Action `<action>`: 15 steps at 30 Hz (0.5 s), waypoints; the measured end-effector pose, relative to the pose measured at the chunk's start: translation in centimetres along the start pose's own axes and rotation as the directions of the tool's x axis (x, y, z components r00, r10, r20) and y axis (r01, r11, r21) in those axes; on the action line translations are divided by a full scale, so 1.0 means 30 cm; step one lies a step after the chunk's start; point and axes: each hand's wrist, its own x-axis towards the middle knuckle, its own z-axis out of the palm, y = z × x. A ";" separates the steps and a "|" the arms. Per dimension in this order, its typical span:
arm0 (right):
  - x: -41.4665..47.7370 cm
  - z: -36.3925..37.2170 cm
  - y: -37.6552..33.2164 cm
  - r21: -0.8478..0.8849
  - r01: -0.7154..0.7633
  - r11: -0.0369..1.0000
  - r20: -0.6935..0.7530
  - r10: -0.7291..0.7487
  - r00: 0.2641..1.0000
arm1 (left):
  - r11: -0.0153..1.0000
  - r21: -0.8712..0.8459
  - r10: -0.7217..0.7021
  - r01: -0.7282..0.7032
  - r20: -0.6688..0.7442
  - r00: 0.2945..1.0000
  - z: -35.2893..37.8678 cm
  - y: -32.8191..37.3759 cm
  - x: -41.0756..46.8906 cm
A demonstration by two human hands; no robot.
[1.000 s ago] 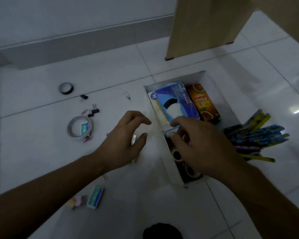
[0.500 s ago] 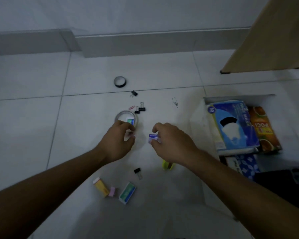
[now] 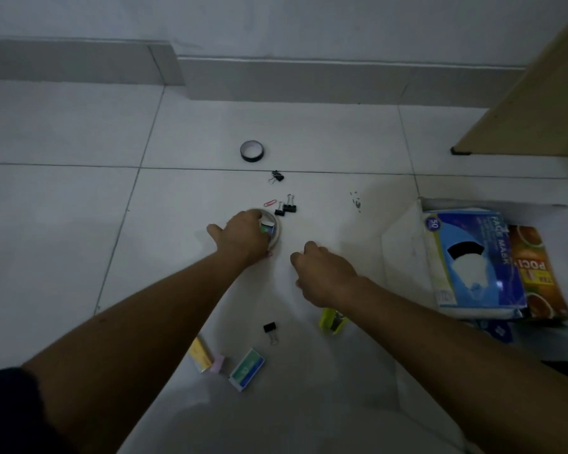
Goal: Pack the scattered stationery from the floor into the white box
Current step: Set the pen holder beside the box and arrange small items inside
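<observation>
The white box [image 3: 404, 257] sits open on the floor at the right. It already holds a blue pack [image 3: 473, 257] printed "FACE MASK" and "50", and an orange packet [image 3: 538, 273] reading "POCI". The left hand [image 3: 243, 237] curls over the pale tape roll [image 3: 277, 232] on the tile near centre. The roll is likely a light, stiff ring, best pinched across its rim through the hole. The right hand [image 3: 322, 273] hovers just beside it, fingers curled under, and I cannot tell whether it holds anything. The small binder clips [image 3: 286, 208] nearby look slippery and will probably need fingertip pinches.
</observation>
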 end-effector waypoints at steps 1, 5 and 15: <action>-0.004 0.005 0.008 0.013 -0.005 1.000 0.014 0.005 1.000 | 1.000 -0.010 0.021 -0.021 0.005 1.000 0.007 0.001 0.000; -0.022 0.005 0.044 0.280 -0.062 0.958 -0.003 0.065 0.998 | 0.995 -0.027 0.097 -0.095 0.070 0.993 0.014 0.014 -0.016; -0.113 -0.142 0.106 0.948 -0.009 0.317 -0.121 0.388 0.913 | 0.815 -0.516 0.231 -0.263 -0.126 0.965 -0.090 0.061 -0.135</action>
